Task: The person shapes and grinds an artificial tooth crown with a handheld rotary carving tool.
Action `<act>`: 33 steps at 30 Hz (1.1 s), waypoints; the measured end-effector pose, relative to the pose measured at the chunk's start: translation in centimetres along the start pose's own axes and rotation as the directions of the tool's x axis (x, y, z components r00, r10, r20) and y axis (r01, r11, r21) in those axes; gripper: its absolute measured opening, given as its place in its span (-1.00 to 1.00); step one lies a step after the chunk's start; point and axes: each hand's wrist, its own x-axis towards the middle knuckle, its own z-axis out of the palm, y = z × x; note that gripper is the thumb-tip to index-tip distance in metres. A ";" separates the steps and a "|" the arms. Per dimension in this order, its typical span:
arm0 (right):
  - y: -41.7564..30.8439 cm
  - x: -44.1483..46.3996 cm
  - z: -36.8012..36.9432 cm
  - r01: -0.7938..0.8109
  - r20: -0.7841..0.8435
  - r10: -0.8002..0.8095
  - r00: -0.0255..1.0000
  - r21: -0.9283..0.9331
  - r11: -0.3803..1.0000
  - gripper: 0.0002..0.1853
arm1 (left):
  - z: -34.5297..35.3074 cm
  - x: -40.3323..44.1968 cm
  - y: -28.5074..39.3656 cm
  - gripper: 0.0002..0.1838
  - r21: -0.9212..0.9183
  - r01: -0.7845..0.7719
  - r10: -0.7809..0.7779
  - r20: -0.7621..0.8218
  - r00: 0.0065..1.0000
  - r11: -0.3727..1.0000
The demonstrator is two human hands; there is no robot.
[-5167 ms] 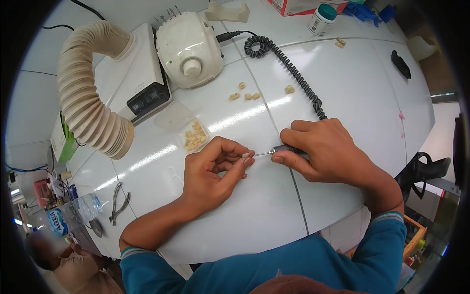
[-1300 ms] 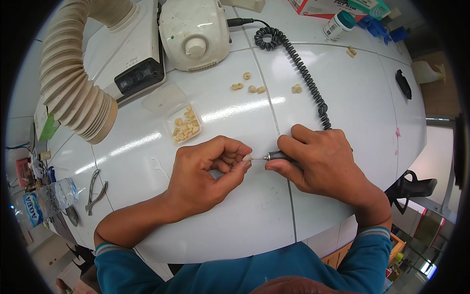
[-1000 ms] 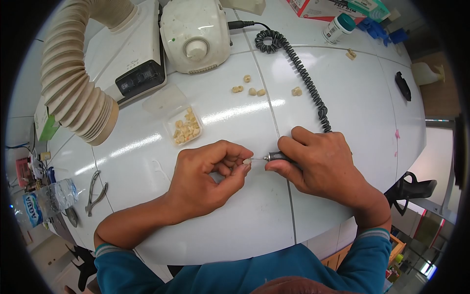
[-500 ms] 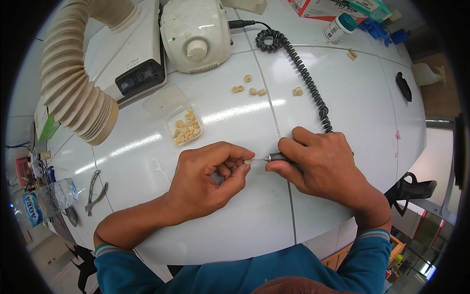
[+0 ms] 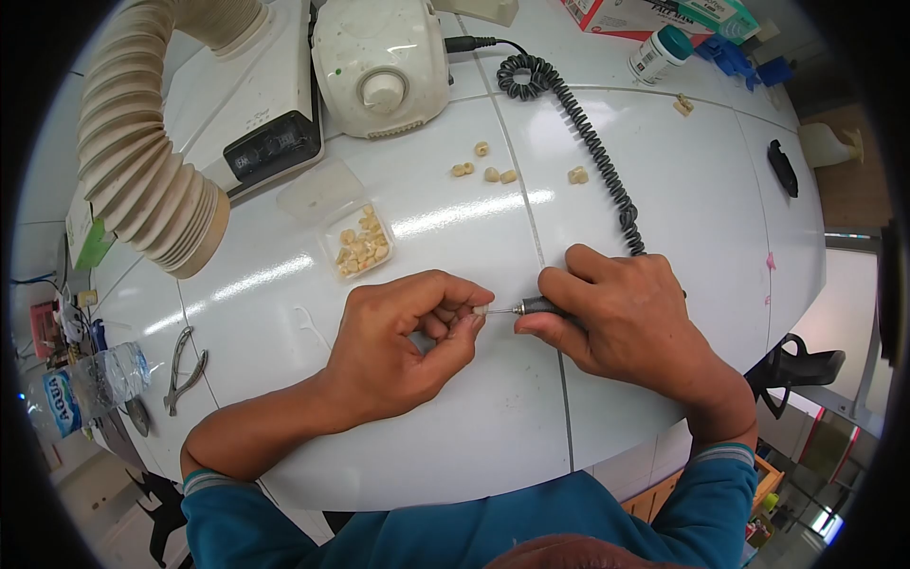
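Between the thumb and fingers of my left hand (image 5: 408, 341) a small pale dental crown (image 5: 481, 310) is pinched, mostly covered by the fingertips. My right hand (image 5: 616, 313) is wrapped round a dark rotary handpiece (image 5: 543, 305) that points left. Its thin metal bur (image 5: 503, 311) reaches the crown. From behind the right hand a black coiled cord (image 5: 592, 137) runs up to a cream control box (image 5: 381, 66). Up and left of my left hand lies an open clear plastic box (image 5: 332, 248) holding several cream tooth-like crowns (image 5: 363, 247).
Several loose crowns (image 5: 491, 174) lie on the white table (image 5: 455, 436) beyond my hands. A ribbed suction hose (image 5: 142, 161) hangs at the upper left. Metal pliers (image 5: 182, 372) and a plastic water bottle (image 5: 90, 387) are at left. A white jar (image 5: 661, 55) stands at the upper right.
Both hands keep nearly the same place and grip. The crown shows slightly differently at the left fingertips; the rest of the view has shifted only a hair.
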 end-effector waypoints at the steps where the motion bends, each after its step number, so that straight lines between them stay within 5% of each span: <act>1: 0.0 0.0 0.0 0.007 0.002 -0.007 1.000 -0.002 1.000 -0.50 | 0.0 0.0 0.0 -0.81 -0.005 0.004 -0.004 0.004 1.000 1.000; 33: 0.0 0.0 0.2 -0.002 -0.017 0.002 1.000 0.002 1.000 -0.49 | -0.2 0.1 -0.1 -0.82 -0.155 0.069 -0.060 0.064 0.996 0.986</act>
